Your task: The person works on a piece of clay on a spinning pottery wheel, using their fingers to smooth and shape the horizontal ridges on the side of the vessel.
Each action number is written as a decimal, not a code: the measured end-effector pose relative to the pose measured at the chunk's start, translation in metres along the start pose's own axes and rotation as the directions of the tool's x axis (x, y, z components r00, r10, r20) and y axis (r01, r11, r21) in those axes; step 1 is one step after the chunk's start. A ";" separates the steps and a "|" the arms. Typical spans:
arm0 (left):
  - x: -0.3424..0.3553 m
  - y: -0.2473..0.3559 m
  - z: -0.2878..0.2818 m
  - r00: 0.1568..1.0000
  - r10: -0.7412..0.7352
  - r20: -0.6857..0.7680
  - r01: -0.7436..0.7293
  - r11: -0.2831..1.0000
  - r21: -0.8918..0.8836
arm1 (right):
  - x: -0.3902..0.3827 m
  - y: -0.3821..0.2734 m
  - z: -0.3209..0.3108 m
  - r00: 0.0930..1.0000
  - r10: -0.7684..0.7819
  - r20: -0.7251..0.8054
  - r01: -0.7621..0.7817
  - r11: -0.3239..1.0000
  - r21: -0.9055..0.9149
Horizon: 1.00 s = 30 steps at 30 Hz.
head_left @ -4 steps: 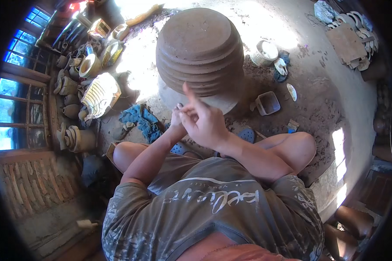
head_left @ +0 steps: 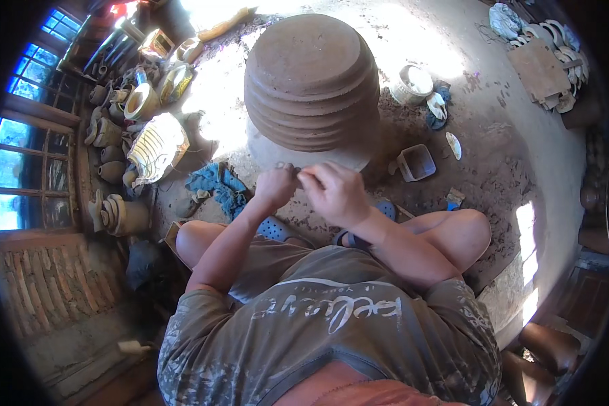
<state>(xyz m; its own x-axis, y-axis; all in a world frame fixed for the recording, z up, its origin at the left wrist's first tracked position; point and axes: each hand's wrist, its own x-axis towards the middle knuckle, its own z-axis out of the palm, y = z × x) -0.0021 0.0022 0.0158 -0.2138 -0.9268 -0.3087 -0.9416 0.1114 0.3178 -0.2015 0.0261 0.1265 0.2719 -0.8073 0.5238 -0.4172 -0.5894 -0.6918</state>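
My left hand (head_left: 276, 187) is curled closed in front of the big ridged clay pot (head_left: 311, 81). Close beside it, thumb toward the left fingers, my right hand (head_left: 335, 195) has its fingers bent in. A small dark bit shows where the fingertips meet, too small to name. The pot is brown, broad and flat-topped, with several rings round its side. It stands on a pale grey round base (head_left: 264, 145), just beyond both hands; neither hand touches the pot.
Left of my legs lie a blue cloth (head_left: 216, 184) and a striped cream-coloured vessel (head_left: 158, 150). To the right are a clear plastic tub (head_left: 416, 163), a bucket (head_left: 411, 84), a brush (head_left: 455, 198) and a white oval piece (head_left: 453, 145). Clay scraps litter the ground.
My right index finger was stretched up toward the pot and is now bent in. The hands have moved slightly apart, the right one lower and to the right.
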 end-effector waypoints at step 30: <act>-0.036 0.072 -0.007 0.938 0.119 0.327 0.332 -0.032 -0.943 | -0.047 0.047 -0.039 0.929 0.215 0.300 -0.230 0.973 0.015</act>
<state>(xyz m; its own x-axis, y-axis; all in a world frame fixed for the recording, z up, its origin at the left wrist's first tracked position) -0.0602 0.0413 0.0566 -0.3977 -0.7386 -0.5443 0.2041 -0.6496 0.7324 -0.2681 0.0381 0.0890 0.4230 -0.8862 0.1888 -0.4557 -0.3882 -0.8011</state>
